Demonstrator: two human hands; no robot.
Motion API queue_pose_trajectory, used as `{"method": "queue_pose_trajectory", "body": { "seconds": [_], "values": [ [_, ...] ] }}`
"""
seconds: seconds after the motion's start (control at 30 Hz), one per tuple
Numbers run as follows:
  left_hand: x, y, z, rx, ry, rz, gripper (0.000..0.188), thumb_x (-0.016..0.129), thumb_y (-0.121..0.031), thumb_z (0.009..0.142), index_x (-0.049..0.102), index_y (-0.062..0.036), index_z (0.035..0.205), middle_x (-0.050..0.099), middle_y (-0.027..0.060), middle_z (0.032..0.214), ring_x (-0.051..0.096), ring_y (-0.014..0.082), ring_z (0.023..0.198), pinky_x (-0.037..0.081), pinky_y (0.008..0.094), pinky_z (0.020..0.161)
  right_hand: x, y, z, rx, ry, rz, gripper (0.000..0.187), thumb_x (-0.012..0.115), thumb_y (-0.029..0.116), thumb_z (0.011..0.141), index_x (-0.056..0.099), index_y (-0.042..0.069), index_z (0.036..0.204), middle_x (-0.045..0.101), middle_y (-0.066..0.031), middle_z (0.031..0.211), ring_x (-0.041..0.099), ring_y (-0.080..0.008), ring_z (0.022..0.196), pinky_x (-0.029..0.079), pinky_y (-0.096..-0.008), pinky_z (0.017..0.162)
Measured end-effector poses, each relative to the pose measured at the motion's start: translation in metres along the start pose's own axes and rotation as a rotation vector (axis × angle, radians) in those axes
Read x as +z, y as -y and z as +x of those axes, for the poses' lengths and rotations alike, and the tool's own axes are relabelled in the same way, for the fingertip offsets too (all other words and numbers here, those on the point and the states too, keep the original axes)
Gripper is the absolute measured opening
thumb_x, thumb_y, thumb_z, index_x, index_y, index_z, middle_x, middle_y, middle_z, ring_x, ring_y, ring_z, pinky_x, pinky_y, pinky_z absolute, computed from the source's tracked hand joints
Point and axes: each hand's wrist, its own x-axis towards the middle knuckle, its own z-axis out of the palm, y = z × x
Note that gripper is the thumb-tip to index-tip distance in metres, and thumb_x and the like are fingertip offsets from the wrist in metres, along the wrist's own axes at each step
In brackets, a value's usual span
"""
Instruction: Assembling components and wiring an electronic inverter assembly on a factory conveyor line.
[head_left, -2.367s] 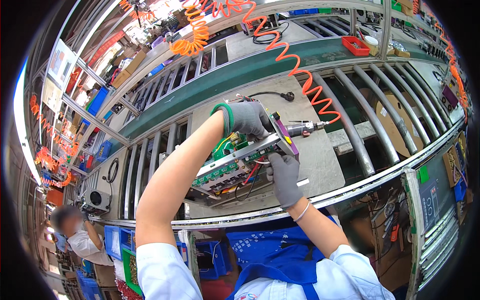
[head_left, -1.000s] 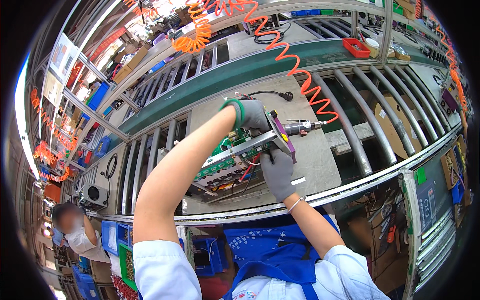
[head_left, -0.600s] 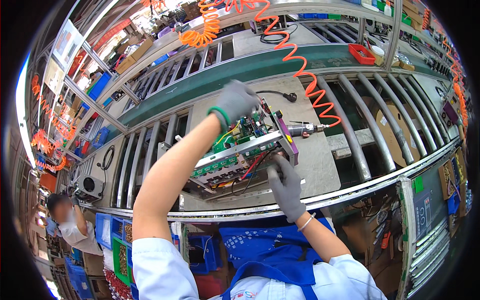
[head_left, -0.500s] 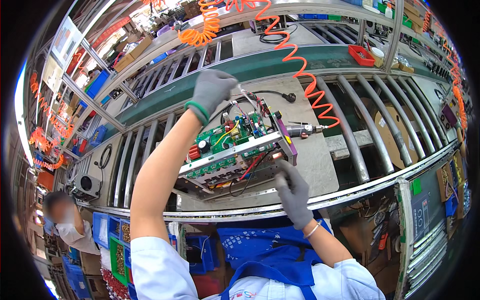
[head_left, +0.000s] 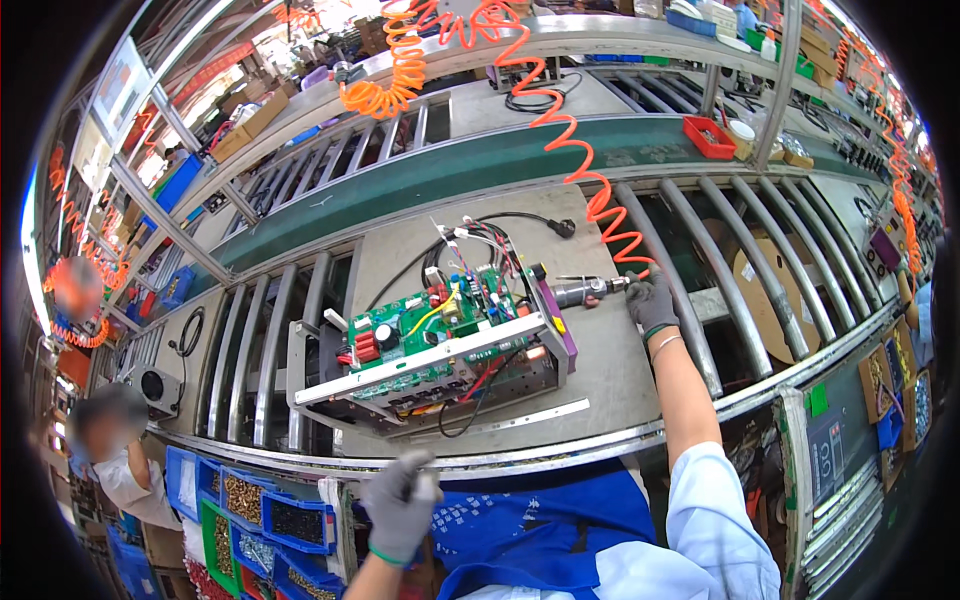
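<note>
Circuit board [head_left: 440, 315] (green, wired) sits atop metal chassis [head_left: 420, 385], untouched.

1. Bright, even light from overhead; colours vivid, no dim spots in the centre.
2. Strongest glare at upper left, where the scene washes out to white.
3. Shadows soft & short, e.g. under the circuit board unit [head_left: 440, 350] on the tabletop [head_left: 600, 350].
4. Heavy fisheye: rails bend toward the rim, black corners.
5. Left hand [head_left: 400, 505] motion-blurred; centre sharp.
</note>
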Motion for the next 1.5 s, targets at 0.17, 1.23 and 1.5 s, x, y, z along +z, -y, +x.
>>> {"method": "queue_pose_trajectory", "body": {
  "seconds": [0.17, 1.23, 1.5],
  "values": [
    [0.039, 0.028, -0.037, -0.501, 0.113, -0.156, 0.025, 0.062, -0.010, 0.082, 0.062, -0.0006, 0.106, 0.065, 0.0057, 0.073, 0.061, 0.0088, 0.064, 0.049, 0.0221, 0.059, -0.003, 0.009, 0.018, 0.112, 0.083, -0.098, 0.029, 0.054, 0.045, 0.089, 0.053, 0.016, 0.086, 0.053, 0.0010, 0.068, 0.043, -0.0074, 0.048, 0.034, -0.0180, 0.041],
    [0.103, -0.029, -0.012, 0.807, 0.084, -0.485, 0.037, 0.067, -0.025, 0.057, 0.059, -0.0070, 0.088, 0.061, 0.0141, 0.082, 0.059, 0.0351, 0.084, 0.046, 0.0444, 0.077, 0.085, -0.088, -0.362, -0.918, 0.990, -0.308, 0.046, 0.063, 0.031, 0.080, 0.053, -0.001, 0.112, 0.060, -0.0136, 0.096, 0.056, -0.0253, 0.089, 0.042, -0.0405, 0.087],
    [-0.128, 0.060, -0.047, -0.275, -0.038, 1.137, 0.014, 0.063, -0.020, 0.069, 0.061, -0.0063, 0.073, 0.060, 0.0141, 0.069, 0.061, 0.0265, 0.059, 0.048, 0.0402, 0.052, 0.076, -0.089, -0.366, -0.480, 0.830, -1.120, 0.035, 0.059, 0.004, 0.074, 0.050, 0.001, 0.107, 0.056, -0.0062, 0.085, 0.049, -0.0082, 0.070, 0.042, -0.0200, 0.065]
  ]
}}
